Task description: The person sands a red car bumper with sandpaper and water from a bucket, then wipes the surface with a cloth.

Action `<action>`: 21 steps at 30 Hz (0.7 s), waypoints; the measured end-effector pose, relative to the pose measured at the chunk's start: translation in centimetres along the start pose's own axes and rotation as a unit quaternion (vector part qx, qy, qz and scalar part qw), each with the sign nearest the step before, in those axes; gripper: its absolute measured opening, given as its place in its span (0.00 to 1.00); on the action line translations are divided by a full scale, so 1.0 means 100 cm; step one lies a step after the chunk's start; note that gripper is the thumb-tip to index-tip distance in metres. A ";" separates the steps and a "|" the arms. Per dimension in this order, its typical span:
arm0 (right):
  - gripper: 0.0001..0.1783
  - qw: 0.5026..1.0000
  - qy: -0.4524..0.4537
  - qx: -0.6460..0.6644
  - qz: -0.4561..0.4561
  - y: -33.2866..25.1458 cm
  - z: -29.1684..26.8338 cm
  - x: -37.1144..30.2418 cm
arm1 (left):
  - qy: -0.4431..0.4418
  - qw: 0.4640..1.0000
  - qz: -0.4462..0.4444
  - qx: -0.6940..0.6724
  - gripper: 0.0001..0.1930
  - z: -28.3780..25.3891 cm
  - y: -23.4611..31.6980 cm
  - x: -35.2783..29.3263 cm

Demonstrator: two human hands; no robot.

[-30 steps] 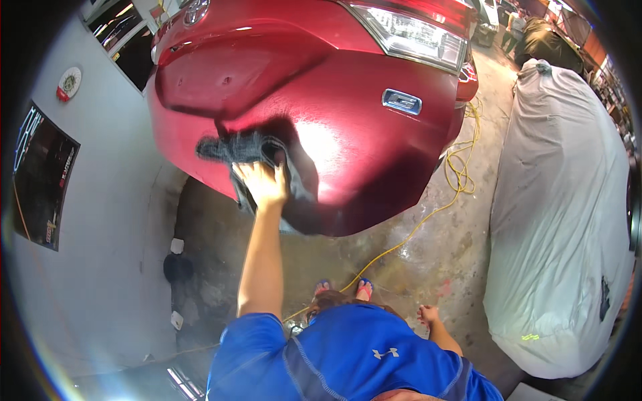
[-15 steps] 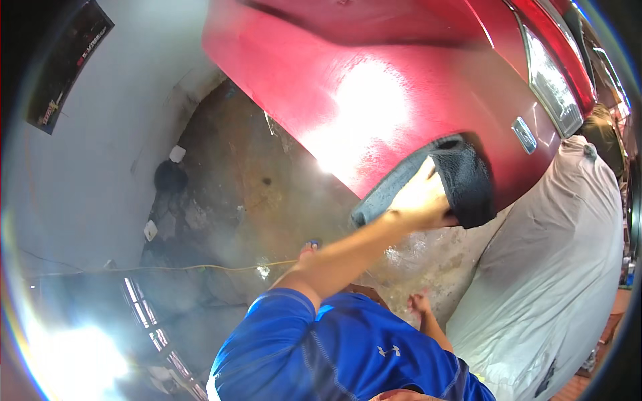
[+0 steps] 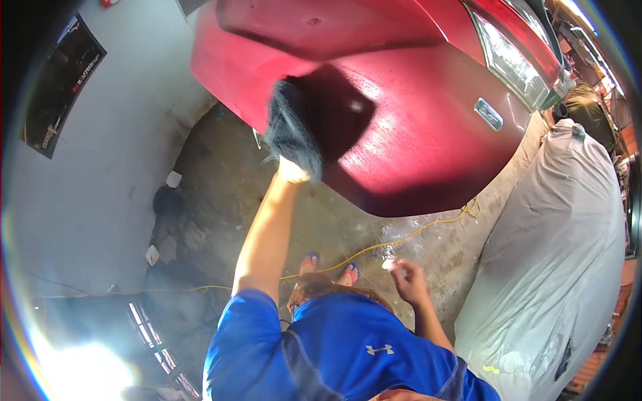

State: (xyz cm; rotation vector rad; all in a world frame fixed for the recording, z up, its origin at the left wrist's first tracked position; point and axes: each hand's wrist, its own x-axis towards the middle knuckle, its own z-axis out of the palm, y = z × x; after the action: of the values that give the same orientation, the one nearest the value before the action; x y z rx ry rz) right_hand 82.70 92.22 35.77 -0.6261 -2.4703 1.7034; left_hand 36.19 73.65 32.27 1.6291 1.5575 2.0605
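Observation:
My left arm reaches forward over the red car panel. A dark grey cloth drapes over my left hand, hiding the fingers; only the skin by the wrist shows. The cloth is near the panel's left edge, and a dark shadow falls beside it on the wet-looking paint. Low at my right side, my right hand has its fingers curled together. A small white spot shows at its fingertips; whether it is held or is a glint on the floor I cannot tell.
A pale sheet covers a bulky shape on the right. A yellow cord runs across the wet floor past my feet. To the left stands a grey wall with a dark poster. A headlight is at the upper right.
My left hand has carried the cloth from the panel's near right corner leftward and away to its left edge. My right hand has risen slightly. The view has shifted a little.

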 end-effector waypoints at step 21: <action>0.33 0.981 0.036 0.113 -0.156 -0.157 -0.025 0.041 | -0.032 0.937 -0.337 0.089 0.19 0.106 0.268 0.025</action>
State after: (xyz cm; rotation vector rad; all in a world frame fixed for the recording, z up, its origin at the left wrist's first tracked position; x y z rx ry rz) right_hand 75.14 91.24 50.27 -0.2548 -2.1450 1.7613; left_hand 56.18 69.12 52.72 0.9689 1.9596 1.5191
